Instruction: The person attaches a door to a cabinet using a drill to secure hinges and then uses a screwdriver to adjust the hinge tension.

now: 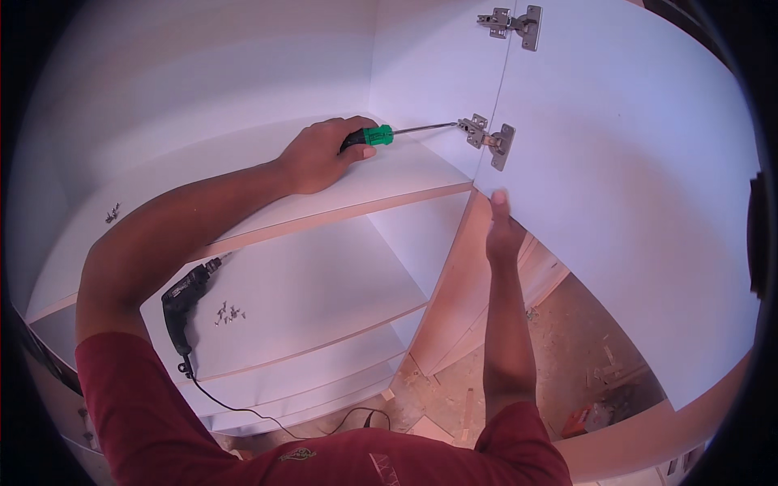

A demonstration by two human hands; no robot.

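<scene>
My left hand (pixel 328 154) is wrapped round the green and black handle of a screwdriver (pixel 378 136), above the upper shelf (pixel 267 182). The screwdriver's long metal shaft reaches right, its tip at the lower cabinet hinge (pixel 474 130). This hinge joins the white side panel (pixel 429 81) to the white cabinet door (pixel 624 162), which stands swung out to the right. My right hand (pixel 504 231) grips the door's bottom edge near the hinge side. Its thumb lies on the door's face, and the other fingers are hidden. A second hinge (pixel 512 24) sits farther up the same joint.
A black corded power drill (pixel 185 300) lies on the lower shelf (pixel 324 275) beside a scatter of small screws (pixel 230 313). More screws (pixel 113 213) lie at the upper shelf's left end. The drill's cord (pixel 243 411) hangs toward the floor (pixel 559 356), where scraps lie.
</scene>
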